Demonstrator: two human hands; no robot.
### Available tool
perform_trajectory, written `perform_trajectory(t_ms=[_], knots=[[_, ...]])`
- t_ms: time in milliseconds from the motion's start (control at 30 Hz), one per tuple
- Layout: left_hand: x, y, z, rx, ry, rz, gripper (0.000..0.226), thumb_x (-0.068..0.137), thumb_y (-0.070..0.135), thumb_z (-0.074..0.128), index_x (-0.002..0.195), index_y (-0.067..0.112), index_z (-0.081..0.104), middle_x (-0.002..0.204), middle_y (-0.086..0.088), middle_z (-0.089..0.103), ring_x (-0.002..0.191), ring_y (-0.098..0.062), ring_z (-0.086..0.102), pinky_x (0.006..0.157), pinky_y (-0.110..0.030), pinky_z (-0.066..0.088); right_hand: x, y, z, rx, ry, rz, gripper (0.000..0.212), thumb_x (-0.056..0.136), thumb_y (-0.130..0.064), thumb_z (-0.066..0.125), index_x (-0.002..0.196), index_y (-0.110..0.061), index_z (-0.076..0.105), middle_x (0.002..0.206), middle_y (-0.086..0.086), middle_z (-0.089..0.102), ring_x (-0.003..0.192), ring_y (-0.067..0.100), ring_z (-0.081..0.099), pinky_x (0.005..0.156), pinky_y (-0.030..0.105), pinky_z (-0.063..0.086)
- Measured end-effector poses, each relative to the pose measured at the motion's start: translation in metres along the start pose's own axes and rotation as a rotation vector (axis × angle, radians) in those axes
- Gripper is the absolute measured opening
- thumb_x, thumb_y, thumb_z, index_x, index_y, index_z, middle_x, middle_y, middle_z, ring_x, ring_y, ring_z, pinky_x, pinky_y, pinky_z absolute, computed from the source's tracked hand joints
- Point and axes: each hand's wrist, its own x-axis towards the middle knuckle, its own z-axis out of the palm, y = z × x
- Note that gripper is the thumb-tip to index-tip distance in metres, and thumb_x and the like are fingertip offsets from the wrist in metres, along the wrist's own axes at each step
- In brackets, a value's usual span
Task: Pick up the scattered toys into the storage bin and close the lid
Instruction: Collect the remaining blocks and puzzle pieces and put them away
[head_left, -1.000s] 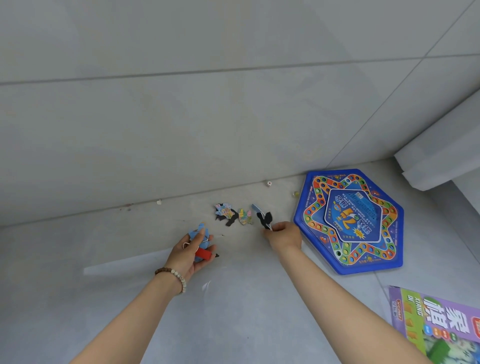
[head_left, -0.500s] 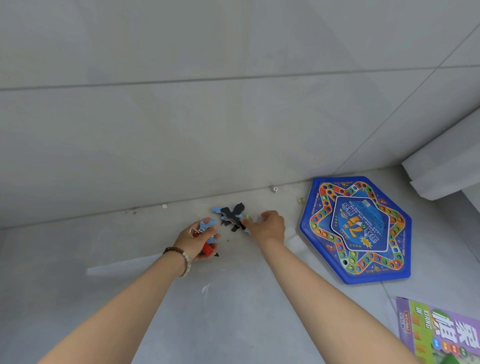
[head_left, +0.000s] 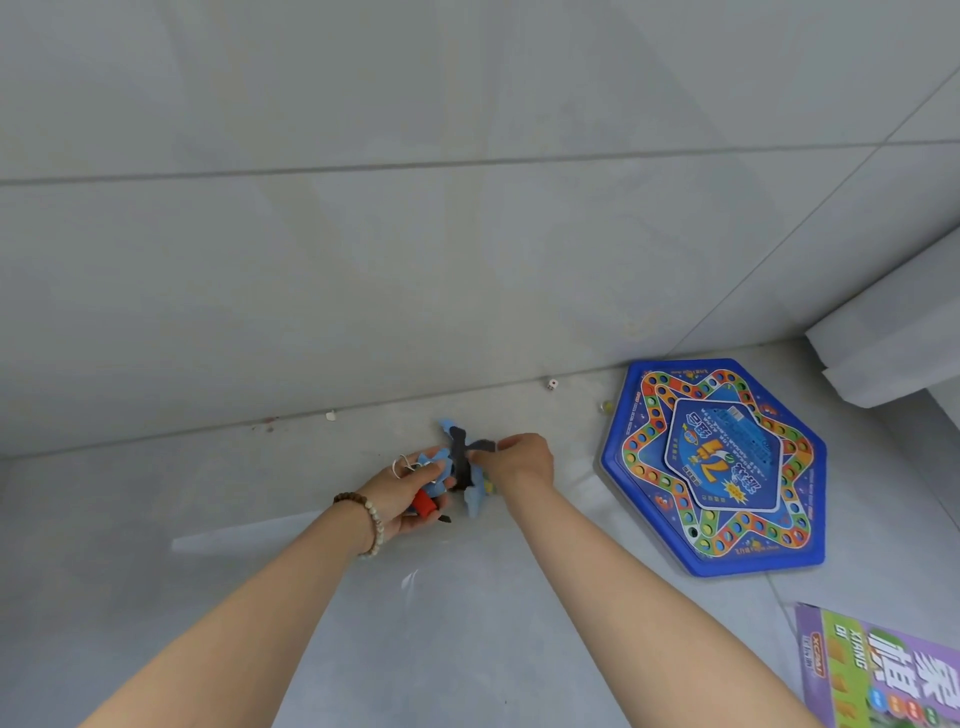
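Now the fingers (head_left: 484, 457) of your right hand (head_left: 519, 462) pinch a small bunch of flat pieces (head_left: 460, 460), black and light blue, which fan out above and below the grip. I cannot tell whether the lowest tip touches the floor (head_left: 467, 649).

Just beside them your left hand (head_left: 405, 496) lies palm up. Its fingers are curled round a red toy (head_left: 423, 503), more blue pieces and a wire ring (head_left: 401, 466). A bead bracelet (head_left: 366, 522) sits on that wrist. The bunch hangs right at your left fingertips.

Farther out, along the foot of the wall (head_left: 467, 260), a die (head_left: 552, 383), a white bit (head_left: 331, 415) and a marble (head_left: 605, 405) lie loose, well apart from each other. To your right a blue board (head_left: 717, 467) lies flat on the floor, and a box (head_left: 883, 670) shows at the lower right edge. The bin and its lid are not in view.

I judge that you are in the gathering step, passing small pieces from the right hand into the left so that one hand carries them all. The next move calls for laying the bunch into the left palm and closing the fingers over it before you let go, since thin pieces slip out easily from a full hand. After that the die, bit and marble need fingertip picks, and the load must go to the bin.
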Motion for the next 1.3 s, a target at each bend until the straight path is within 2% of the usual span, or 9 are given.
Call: perform_trajectory(t_ms=[67, 200, 333, 433, 633, 767, 967, 1167, 1300], knots=[[-0.002, -0.006, 0.004, 0.028, -0.035, -0.016, 0.026, 0.095, 0.025, 0.052, 0.121, 0.024, 0.053, 0.085, -0.002, 0.062, 0.054, -0.004, 0.065, 0.046, -0.019, 0.052, -0.003, 0.004, 0.005, -0.067, -0.032, -0.054, 0.032, 0.074, -0.023, 0.076, 0.100, -0.005, 0.069, 0.101, 0.011, 0.070, 0.096, 0.023, 0.066, 0.074, 0.028, 0.051], [-0.007, -0.013, 0.005, 0.079, -0.059, -0.005, 0.025, 0.096, 0.025, 0.050, 0.120, 0.026, 0.053, 0.083, -0.002, 0.062, 0.066, -0.012, 0.061, 0.045, -0.019, 0.050, -0.009, 0.011, 0.008, -0.079, -0.053, -0.131, 0.033, 0.072, -0.024, 0.078, 0.102, -0.013, 0.070, 0.110, 0.005, 0.065, 0.098, 0.018, 0.064, 0.067, 0.021, 0.043], [-0.015, -0.013, -0.014, 0.125, 0.013, 0.047, 0.023, 0.095, 0.025, 0.051, 0.118, 0.030, 0.052, 0.084, -0.004, 0.060, 0.067, -0.012, 0.060, 0.045, -0.018, 0.050, -0.010, 0.017, 0.001, -0.081, -0.068, -0.184, 0.042, 0.071, -0.026, 0.079, 0.108, -0.015, 0.063, 0.114, 0.002, 0.062, 0.102, 0.019, 0.061, 0.074, 0.025, 0.047], [-0.024, -0.017, -0.026, 0.165, 0.015, 0.014, 0.023, 0.094, 0.027, 0.052, 0.118, 0.024, 0.054, 0.079, -0.003, 0.060, 0.066, -0.012, 0.060, 0.045, -0.018, 0.050, -0.012, 0.025, 0.000, -0.124, -0.101, -0.200, 0.037, 0.069, -0.024, 0.080, 0.097, -0.022, 0.056, 0.108, 0.000, 0.064, 0.098, 0.018, 0.062, 0.084, 0.032, 0.052], [-0.033, -0.033, -0.014, 0.144, -0.039, -0.038, 0.012, 0.095, 0.026, 0.051, 0.105, 0.023, 0.058, 0.072, 0.000, 0.061, 0.054, -0.007, 0.062, 0.042, -0.018, 0.047, -0.026, 0.026, 0.007, -0.332, -0.096, -0.220, 0.039, 0.073, -0.031, 0.075, 0.105, -0.021, 0.057, 0.108, -0.003, 0.065, 0.106, 0.019, 0.057, 0.091, 0.028, 0.040], [-0.036, -0.044, -0.011, 0.050, -0.004, -0.074, 0.014, 0.094, 0.027, 0.053, 0.106, 0.021, 0.057, 0.076, -0.004, 0.062, 0.061, -0.009, 0.062, 0.043, -0.020, 0.049, -0.030, 0.020, 0.009, -0.391, -0.121, -0.202, 0.018, 0.075, -0.028, 0.071, 0.081, -0.028, 0.053, 0.105, -0.001, 0.067, 0.109, 0.023, 0.055, 0.082, 0.026, 0.037], [-0.040, -0.044, -0.006, 0.065, -0.042, -0.049, 0.015, 0.096, 0.027, 0.049, 0.109, 0.024, 0.055, 0.079, -0.002, 0.060, 0.066, -0.010, 0.061, 0.045, -0.019, 0.050, -0.021, 0.030, 0.006, -0.208, -0.292, -0.176, 0.028, 0.064, -0.027, 0.081, 0.080, -0.025, 0.058, 0.099, 0.001, 0.067, 0.100, 0.023, 0.062, 0.092, 0.040, 0.051], [-0.040, -0.035, -0.006, 0.066, -0.043, 0.041, 0.024, 0.097, 0.027, 0.048, 0.121, 0.030, 0.051, 0.088, -0.002, 0.061, 0.066, -0.009, 0.060, 0.046, -0.018, 0.049, -0.020, 0.042, -0.042, 0.328, -0.233, -0.101, 0.033, 0.075, -0.002, 0.074, 0.105, -0.002, 0.060, 0.094, 0.006, 0.062, 0.081, 0.014, 0.058, 0.065, 0.017, 0.045], [-0.041, -0.040, 0.001, 0.116, -0.070, -0.003, 0.024, 0.097, 0.027, 0.048, 0.120, 0.026, 0.052, 0.083, -0.003, 0.060, 0.063, -0.010, 0.061, 0.045, -0.018, 0.049, -0.024, 0.054, -0.050, 0.309, -0.243, -0.070, 0.029, 0.076, 0.000, 0.073, 0.102, -0.003, 0.062, 0.087, 0.004, 0.064, 0.073, 0.010, 0.059, 0.065, 0.016, 0.049]])
